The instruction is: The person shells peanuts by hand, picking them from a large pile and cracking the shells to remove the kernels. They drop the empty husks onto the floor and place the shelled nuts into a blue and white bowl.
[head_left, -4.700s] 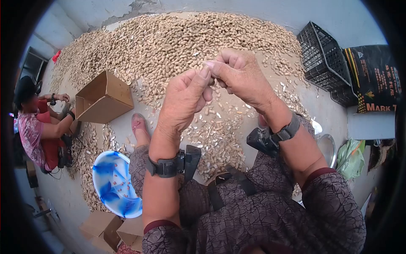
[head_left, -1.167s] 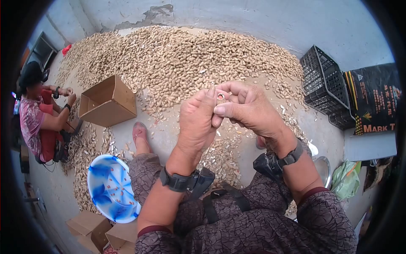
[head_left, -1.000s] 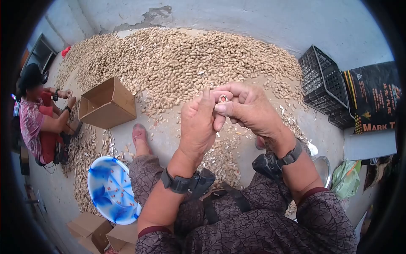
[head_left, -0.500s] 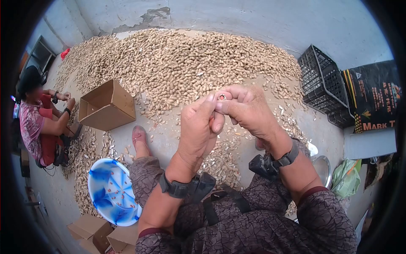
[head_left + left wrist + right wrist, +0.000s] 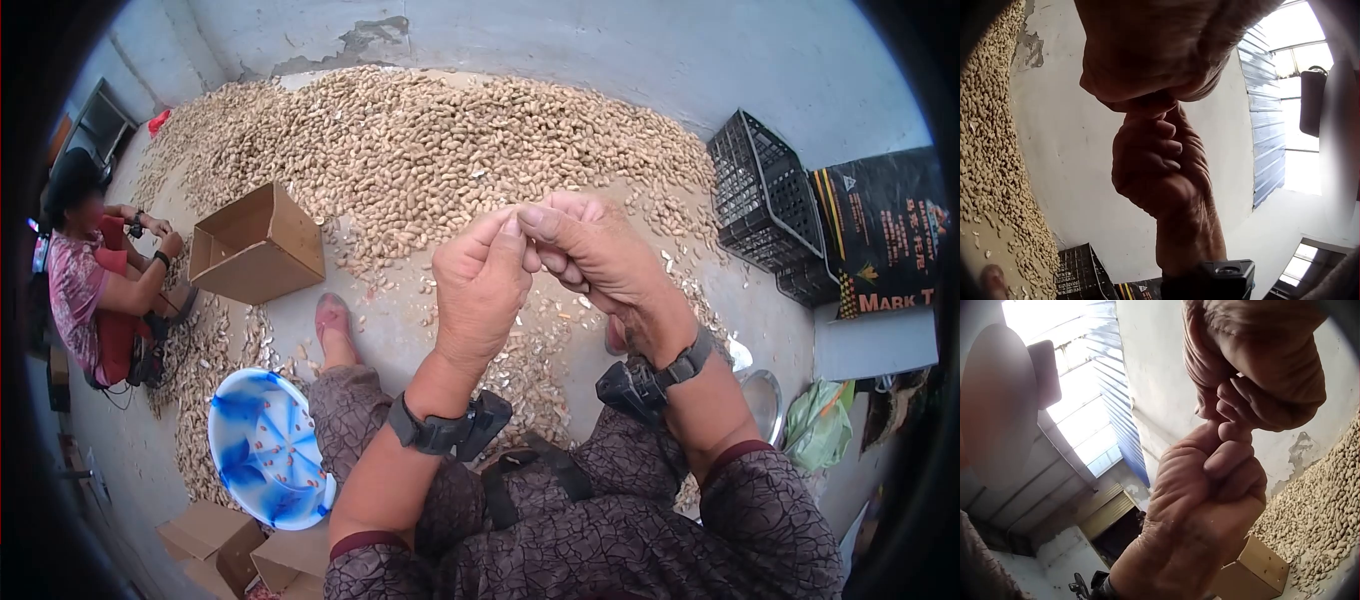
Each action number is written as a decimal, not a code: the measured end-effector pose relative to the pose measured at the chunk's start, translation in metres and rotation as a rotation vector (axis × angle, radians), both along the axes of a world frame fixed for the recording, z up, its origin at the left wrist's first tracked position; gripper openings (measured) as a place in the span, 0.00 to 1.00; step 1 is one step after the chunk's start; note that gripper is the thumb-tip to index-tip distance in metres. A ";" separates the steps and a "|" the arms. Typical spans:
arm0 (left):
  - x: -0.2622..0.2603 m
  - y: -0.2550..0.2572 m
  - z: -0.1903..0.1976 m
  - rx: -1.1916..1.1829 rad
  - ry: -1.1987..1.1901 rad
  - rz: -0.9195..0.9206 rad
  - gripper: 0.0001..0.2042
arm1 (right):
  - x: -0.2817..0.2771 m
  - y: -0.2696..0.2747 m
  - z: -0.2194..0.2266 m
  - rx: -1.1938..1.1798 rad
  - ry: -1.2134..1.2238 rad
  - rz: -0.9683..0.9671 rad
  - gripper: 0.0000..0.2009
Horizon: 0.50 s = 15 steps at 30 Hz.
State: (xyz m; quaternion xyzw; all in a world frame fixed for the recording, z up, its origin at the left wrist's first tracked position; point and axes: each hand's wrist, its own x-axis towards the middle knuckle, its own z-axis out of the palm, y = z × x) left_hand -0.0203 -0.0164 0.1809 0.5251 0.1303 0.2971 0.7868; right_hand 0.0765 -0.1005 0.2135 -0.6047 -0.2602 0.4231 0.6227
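In the head view my left hand point(image 5: 482, 290) and right hand point(image 5: 604, 252) meet at the fingertips, thumbs side by side, in front of the peanut pile point(image 5: 420, 130). Both pinch a peanut between thumbs and forefingers; the fingers now hide it. The other fingers of each hand are curled inward. From below, the left wrist view shows the right hand point(image 5: 1160, 162) with its fingertips against the left. In the right wrist view the left hand point(image 5: 1204, 494) likewise meets the right hand point(image 5: 1266, 356) at the tips.
A blue and white basin point(image 5: 270, 450) with some reddish kernels stands beside the left leg. Broken shells point(image 5: 525, 380) litter the floor between the feet. A cardboard box point(image 5: 258, 245) stands left, near a seated person point(image 5: 110, 280); black crates point(image 5: 765, 195) are at right.
An opened peanut with a reddish kernel showed between the fingers half a second ago; the thumbs have since come together over it. The left hand has turned slightly and its palm is less visible.
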 end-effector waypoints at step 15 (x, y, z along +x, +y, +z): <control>0.011 0.007 -0.010 -0.307 -0.081 0.046 0.10 | -0.023 0.020 -0.005 0.044 0.067 -0.132 0.06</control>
